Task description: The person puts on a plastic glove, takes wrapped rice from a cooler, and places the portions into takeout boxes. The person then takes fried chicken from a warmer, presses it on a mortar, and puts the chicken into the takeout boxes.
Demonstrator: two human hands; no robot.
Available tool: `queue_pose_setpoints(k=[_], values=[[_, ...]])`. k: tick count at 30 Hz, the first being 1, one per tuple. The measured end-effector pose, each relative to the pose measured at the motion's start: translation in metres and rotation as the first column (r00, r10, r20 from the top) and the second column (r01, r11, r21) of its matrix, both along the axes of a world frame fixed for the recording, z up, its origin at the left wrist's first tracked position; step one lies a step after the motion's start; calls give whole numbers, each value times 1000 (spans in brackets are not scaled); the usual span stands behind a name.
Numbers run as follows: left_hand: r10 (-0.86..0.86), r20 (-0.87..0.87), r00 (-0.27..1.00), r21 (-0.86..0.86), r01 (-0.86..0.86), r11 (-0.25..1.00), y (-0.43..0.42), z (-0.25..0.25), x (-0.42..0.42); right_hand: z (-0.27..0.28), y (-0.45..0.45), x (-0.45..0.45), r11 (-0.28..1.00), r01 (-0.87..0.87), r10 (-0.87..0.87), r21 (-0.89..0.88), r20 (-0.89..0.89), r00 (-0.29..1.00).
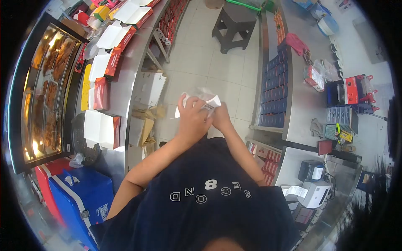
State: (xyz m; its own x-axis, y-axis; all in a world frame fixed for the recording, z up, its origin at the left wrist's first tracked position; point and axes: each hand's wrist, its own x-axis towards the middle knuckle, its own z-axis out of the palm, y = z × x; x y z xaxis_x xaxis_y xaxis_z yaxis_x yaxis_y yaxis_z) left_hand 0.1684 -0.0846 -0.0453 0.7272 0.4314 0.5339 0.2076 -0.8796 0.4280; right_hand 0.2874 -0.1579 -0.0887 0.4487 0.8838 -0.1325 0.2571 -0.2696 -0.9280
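In front of my chest, above the tiled floor, I hold a crumpled clear plastic bag (200, 90) together with a piece of white paper (215, 101). My left hand (194, 118) is closed over the near side of them, fingers bent. Against the lower right edge of the paper, my right hand (221, 116) pinches with its fingers closed; its fingertips are partly hidden behind the left hand. Whether the paper sits inside the bag or against it, I cannot tell.
Steel counters run along both sides. Open white-and-red boxes (99, 129) line the left one, beside a lit food display case (46, 92). A blue cooler (83, 196) stands lower left. A grey stool (235, 25) is ahead; a label printer (315, 193) sits at right.
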Motion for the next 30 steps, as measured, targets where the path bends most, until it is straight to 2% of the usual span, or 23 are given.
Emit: queue_pose_setpoints(k=[1,2,3,4,6,7,9,10,12,13,15,16,18,20,22,24,25,26,28,30], values=[[64,6,998,18,-64,998,4,0,-1,6,5,-3,1000,-9,9,0,3,1000],[127,10,992,35,-128,991,7,-1,-2,10,12,-11,952,297,-266,74,-276,923],[134,10,991,33,-134,990,13,-1,-2,12,16,-17,811,583,-467,51,-542,698],[184,49,982,23,-185,982,20,-2,0,9,18,-19,813,580,-467,48,-541,699],[229,92,969,7,-230,973,23,-4,2,6,21,-19,748,623,-263,229,-759,595],[210,90,973,9,-212,977,23,-5,4,10,21,-19,746,625,-268,229,-756,597],[190,96,977,12,-192,981,20,-8,6,19,23,-16,739,595,-97,315,-825,557],[166,91,982,7,-167,986,16,-9,6,20,23,-12,738,594,-96,320,-822,562],[140,85,986,-4,-141,990,11,-9,6,22,18,-3,800,553,41,234,-940,339],[134,93,987,-14,-133,991,10,-6,6,24,15,0,799,554,38,233,-939,341],[122,106,987,-24,-120,992,8,-4,8,32,12,8,797,554,219,239,-970,102],[94,103,990,-20,-92,996,5,-4,7,33,10,9,795,558,217,239,-970,106],[58,103,993,-17,-57,998,3,-4,9,35,6,10,773,529,305,350,-936,175],[71,182,981,-1,-72,997,3,-4,11,38,7,6,735,580,283,352,-936,209],[48,184,982,-3,-48,999,1,-5,8,36,8,8,693,624,266,360,-933,243],[29,183,983,-6,-29,1000,1,-4,7,35,11,10,732,521,79,440,-813,576],[58,198,979,-25,-54,998,1,-2,8,39,9,4,730,522,79,441,-813,577],[89,213,973,-43,-81,996,2,0,9,45,5,-7,832,436,-67,343,-718,693],[84,215,973,-48,-75,996,1,1,8,45,11,-20,906,364,-184,214,-577,796],[80,218,973,-59,-69,996,-1,-2,8,26,18,-24,649,645,-90,403,-802,591]])
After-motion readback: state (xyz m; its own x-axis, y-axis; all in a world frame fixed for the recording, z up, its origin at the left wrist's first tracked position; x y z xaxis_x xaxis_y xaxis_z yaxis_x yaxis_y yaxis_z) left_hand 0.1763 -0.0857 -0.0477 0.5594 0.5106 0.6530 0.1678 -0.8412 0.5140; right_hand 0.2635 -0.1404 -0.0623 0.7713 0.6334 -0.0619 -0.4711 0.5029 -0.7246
